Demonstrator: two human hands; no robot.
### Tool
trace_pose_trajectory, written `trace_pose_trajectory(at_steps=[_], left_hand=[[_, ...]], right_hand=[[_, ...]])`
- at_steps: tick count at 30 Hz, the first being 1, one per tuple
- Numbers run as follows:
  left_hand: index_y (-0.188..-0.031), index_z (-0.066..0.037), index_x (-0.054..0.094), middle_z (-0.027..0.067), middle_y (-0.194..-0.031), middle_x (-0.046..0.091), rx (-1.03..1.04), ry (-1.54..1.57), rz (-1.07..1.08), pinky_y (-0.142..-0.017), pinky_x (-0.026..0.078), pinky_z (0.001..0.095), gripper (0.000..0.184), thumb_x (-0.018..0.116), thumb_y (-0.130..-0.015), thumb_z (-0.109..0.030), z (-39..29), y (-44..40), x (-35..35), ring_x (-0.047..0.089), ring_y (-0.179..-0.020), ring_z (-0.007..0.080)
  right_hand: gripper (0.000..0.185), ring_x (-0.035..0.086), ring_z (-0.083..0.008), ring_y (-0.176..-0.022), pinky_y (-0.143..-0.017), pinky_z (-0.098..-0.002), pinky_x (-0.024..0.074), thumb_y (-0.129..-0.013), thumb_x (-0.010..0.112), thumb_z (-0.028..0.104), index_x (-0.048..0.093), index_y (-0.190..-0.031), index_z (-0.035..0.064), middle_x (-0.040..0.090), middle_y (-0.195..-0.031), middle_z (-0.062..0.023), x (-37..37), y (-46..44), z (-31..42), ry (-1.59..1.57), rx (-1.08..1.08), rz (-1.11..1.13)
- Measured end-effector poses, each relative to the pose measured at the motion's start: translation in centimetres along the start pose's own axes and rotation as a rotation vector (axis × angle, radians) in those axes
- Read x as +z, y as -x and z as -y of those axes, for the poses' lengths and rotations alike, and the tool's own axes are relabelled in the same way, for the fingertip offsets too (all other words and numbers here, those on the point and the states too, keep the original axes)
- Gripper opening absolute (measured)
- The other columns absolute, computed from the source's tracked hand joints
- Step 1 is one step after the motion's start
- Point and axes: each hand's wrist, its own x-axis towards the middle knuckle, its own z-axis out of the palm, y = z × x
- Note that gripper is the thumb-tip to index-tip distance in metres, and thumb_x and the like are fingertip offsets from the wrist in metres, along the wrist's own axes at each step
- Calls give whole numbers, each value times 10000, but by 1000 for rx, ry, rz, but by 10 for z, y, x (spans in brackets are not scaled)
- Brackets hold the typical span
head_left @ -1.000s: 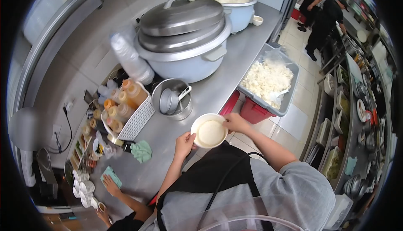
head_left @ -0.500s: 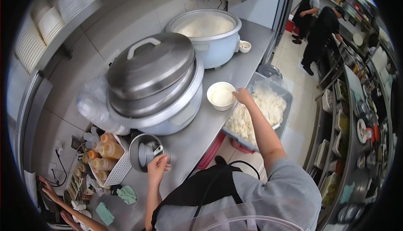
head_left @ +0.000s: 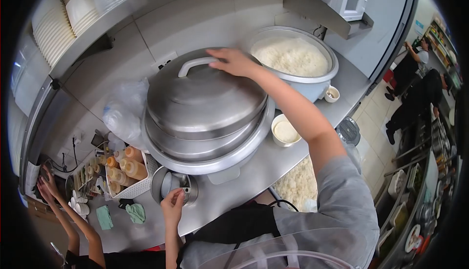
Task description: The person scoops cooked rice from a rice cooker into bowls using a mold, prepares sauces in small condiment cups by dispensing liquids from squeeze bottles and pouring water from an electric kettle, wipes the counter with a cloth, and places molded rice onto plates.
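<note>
My right hand (head_left: pixel 229 62) reaches over the large metal lid (head_left: pixel 205 98), its fingers apart at the lid's handle (head_left: pixel 195 64). Two stacked lids sit on the nearer big pot (head_left: pixel 195 166). Beside the metal pot of utensils (head_left: pixel 157 183), my left hand (head_left: pixel 173 204) has its fingers pinched near a ladle handle; whether it grips anything is hidden. The white bowl (head_left: pixel 286 131) with pale contents stands on the counter right of the lidded pot. Behind it is an open pot of rice (head_left: pixel 292 56).
A basket of sauce bottles (head_left: pixel 131 171), green cloths (head_left: pixel 136 213) and a co-worker's hands (head_left: pixel 48 183) are at the left. A small cup (head_left: pixel 331 94) stands at the right. Below the counter edge is a tub of rice (head_left: pixel 298 186). Two people stand far right.
The bowl went from both my hands to the counter. My right hand released it and moved left to the lid's handle. My left hand moved to the utensil pot. The view has shifted.
</note>
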Motion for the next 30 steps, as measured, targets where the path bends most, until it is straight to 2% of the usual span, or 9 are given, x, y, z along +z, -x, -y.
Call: trace_pose_trajectory(at_steps=[4,6,8,12,15,18,22,23,30], left_hand=[[-942,36,604,85,-807,626,39,-39,-59,-658,467,221,197,596,-803,-103,6,0,-1,587,-715,118],[-932,43,601,85,-804,625,64,-54,-88,-683,463,222,194,596,-803,-102,13,-4,-3,588,-735,121],[-929,46,601,84,-803,624,61,-29,-93,-686,460,221,191,595,-804,-99,13,-9,-5,587,-738,121],[-917,45,604,77,-792,623,28,-1,-93,-674,455,219,180,591,-804,-95,10,-13,-6,583,-726,116],[-913,32,610,73,-782,626,44,-44,-110,-653,456,223,177,593,-805,-106,-3,-14,-7,578,-703,110],[-910,29,614,81,-777,630,40,-57,-150,-634,458,228,186,603,-797,-120,1,-14,-3,578,-687,107],[-912,35,613,105,-793,639,40,-134,-173,-618,463,240,203,607,-792,-128,-3,-15,1,590,-689,123],[-914,36,613,110,-795,640,50,-157,-172,-619,465,244,208,610,-789,-129,-4,-16,1,593,-688,132],[-907,33,616,114,-812,637,-36,-151,-235,-646,466,248,208,620,-780,-133,-4,-8,1,597,-720,145]], right_hand=[[358,553,-250,-959,-853,-316,406,-836,557,209,531,-1178,106,596,-1032,-145,17,-37,10,-480,232,254],[315,574,-239,-952,-851,-311,418,-801,594,169,581,-1109,105,616,-1009,-136,8,-42,16,-357,225,207],[296,590,-214,-899,-825,-300,429,-803,591,173,592,-1089,94,620,-997,-141,-10,-44,16,-189,15,38],[283,580,-267,-940,-837,-336,430,-825,557,192,587,-1085,84,614,-1004,-139,-93,-46,-19,-42,123,-21],[290,575,-301,-951,-814,-347,434,-828,534,200,585,-1077,61,603,-1012,-161,-141,-32,-107,283,242,-146],[285,570,-295,-966,-826,-333,428,-811,551,172,587,-1085,100,595,-1008,-175,-175,10,-160,338,327,-278],[283,590,-285,-937,-802,-327,443,-790,579,196,608,-1054,99,617,-951,-172,-193,40,-211,381,580,-392],[283,614,-207,-838,-773,-303,438,-807,573,202,603,-1075,119,643,-901,-138,-195,44,-233,431,581,-396],[287,575,-274,-977,-834,-320,423,-798,578,237,609,-1062,130,610,-976,-177,-190,42,-284,495,662,-312]])
